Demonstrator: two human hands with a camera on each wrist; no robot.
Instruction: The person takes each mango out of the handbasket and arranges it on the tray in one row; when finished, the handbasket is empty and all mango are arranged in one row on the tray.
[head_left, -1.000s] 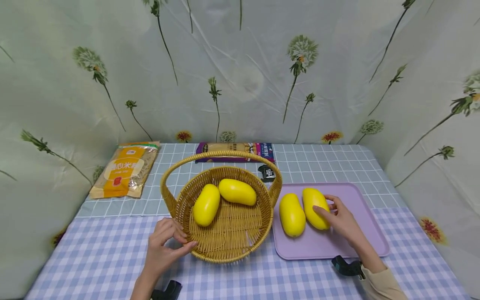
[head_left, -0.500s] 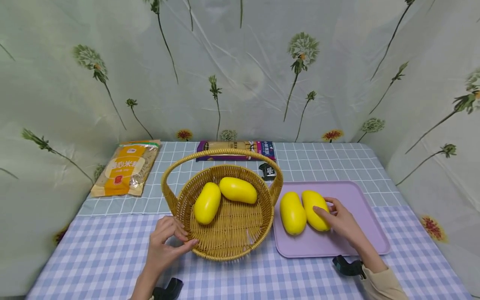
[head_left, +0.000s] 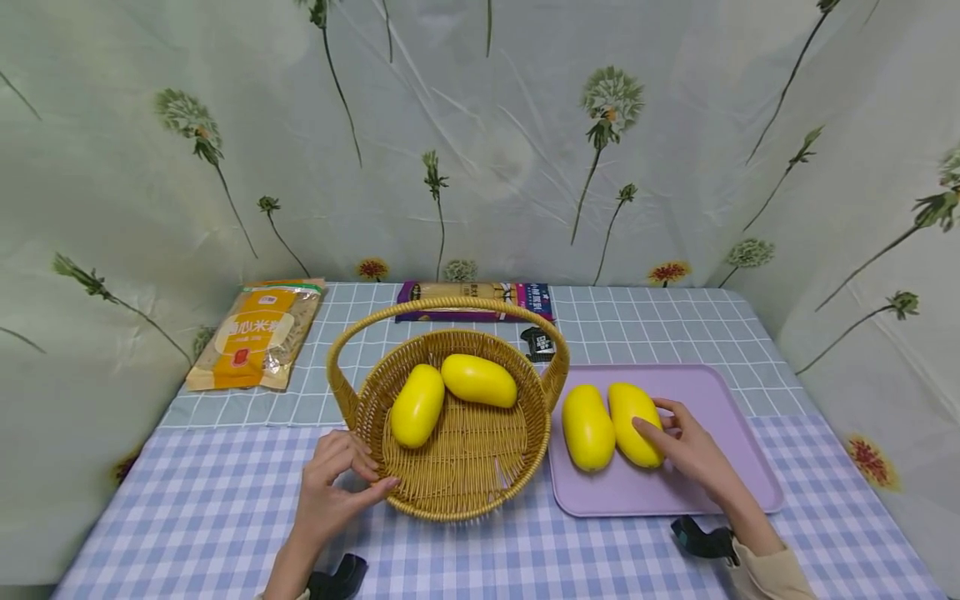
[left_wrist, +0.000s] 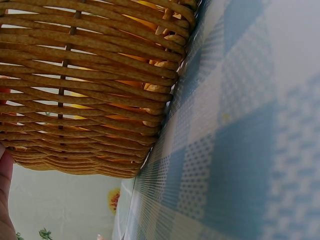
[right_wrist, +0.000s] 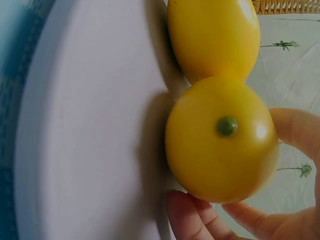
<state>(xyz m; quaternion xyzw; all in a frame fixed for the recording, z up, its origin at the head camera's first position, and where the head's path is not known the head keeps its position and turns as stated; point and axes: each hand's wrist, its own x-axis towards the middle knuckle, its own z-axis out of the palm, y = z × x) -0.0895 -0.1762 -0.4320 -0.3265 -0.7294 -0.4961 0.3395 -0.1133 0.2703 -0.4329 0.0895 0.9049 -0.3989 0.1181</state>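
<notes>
My left hand (head_left: 333,483) holds the near left rim of a round wicker basket (head_left: 442,504), thumb over the rim and fingers against the outer wall. Two smooth yellow oblong fruits lie inside: one slanting fruit (head_left: 417,407) on the left, one crosswise fruit (head_left: 480,381) behind it. To the right, a lilac tray (head_left: 738,479) bears two more, a left fruit (head_left: 588,429) and a right fruit (head_left: 632,421). Around the right fruit curl the thumb and fingers of my right hand (head_left: 693,450). In the right wrist view, this fruit's round end (right_wrist: 220,155) shows a green stem spot.
The basket's tall arched handle (head_left: 450,303) rises over its far side. Behind stand an orange-labelled food bag (head_left: 255,337) at left and a long purple packet (head_left: 476,302) at the back. A small black packet (head_left: 538,343) lies between basket and tray.
The right fruit on the tray has shifted slightly toward me under my right hand. My left hand keeps its hold on the basket rim. The head view has moved a little.
</notes>
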